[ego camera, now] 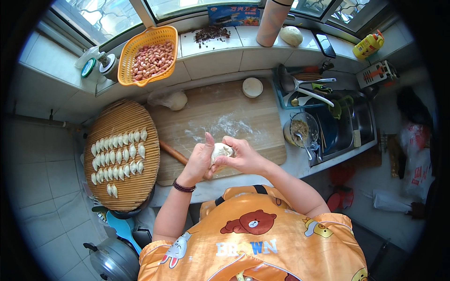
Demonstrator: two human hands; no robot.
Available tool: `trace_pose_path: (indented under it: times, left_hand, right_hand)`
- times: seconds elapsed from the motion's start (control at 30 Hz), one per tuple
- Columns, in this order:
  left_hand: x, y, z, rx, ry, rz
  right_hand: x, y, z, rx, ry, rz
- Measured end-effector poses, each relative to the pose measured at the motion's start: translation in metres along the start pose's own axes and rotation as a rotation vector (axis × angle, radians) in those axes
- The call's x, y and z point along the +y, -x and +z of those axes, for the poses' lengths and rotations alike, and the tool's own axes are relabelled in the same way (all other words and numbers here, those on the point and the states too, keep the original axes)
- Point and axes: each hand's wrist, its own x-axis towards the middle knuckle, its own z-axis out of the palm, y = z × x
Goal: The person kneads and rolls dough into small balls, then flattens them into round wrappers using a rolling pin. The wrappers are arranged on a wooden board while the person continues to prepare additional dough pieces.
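Observation:
My left hand (199,157) and my right hand (242,154) together hold a lump of white dough (221,153) above the front part of a floured wooden board (197,119). Both thumbs press on the dough, and its top looks creased. A wooden rolling pin (173,152) lies on the board, its near end partly hidden by my left hand. At the board's back left rests another ball of dough (178,100) with a clear plastic bag against it. A small round white container (252,87) stands at the back right. Left of the board, rows of dumplings (119,154) lie on a round slatted tray (123,200).
A glass bowl of filling (299,130) with a spoon stands right of the board, near the sink (362,123) and a rack of utensils (281,100). Along the sill are a yellow basket (123,70) of peanuts and a tall bottle (271,24). A metal pot (114,260) sits lower left.

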Motion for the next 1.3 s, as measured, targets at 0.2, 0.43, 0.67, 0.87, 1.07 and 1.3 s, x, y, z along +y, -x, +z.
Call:
trace_pose_path:
  times: [0.2,0.43,0.67,0.87,1.07,1.3]
  left_hand:
    - [0.016,-0.003,-0.007,-0.23,0.215,-0.404]
    - [0.01,-0.008,0.009,-0.147,-0.194,-0.168]
    - [0.004,-0.001,0.016,-0.009,0.199,-0.063]
    - [0.007,-0.001,0.038,0.099,0.366,-0.199]
    - [0.01,-0.004,0.03,0.121,0.033,-0.082]
    - [0.001,-0.008,0.023,0.064,0.443,0.02]
  right_hand:
    - [-0.022,-0.005,-0.005,-0.261,0.343,0.056]
    - [-0.013,-0.014,-0.003,-0.191,0.53,-0.201]
    - [0.009,0.003,-0.013,-0.217,-0.316,0.115]
    - [0.003,0.0,-0.005,0.006,-0.024,0.017]
    - [-0.007,-0.01,-0.003,0.132,0.687,-0.185]
    - [-0.006,0.0,0.004,-0.119,-0.619,0.143]
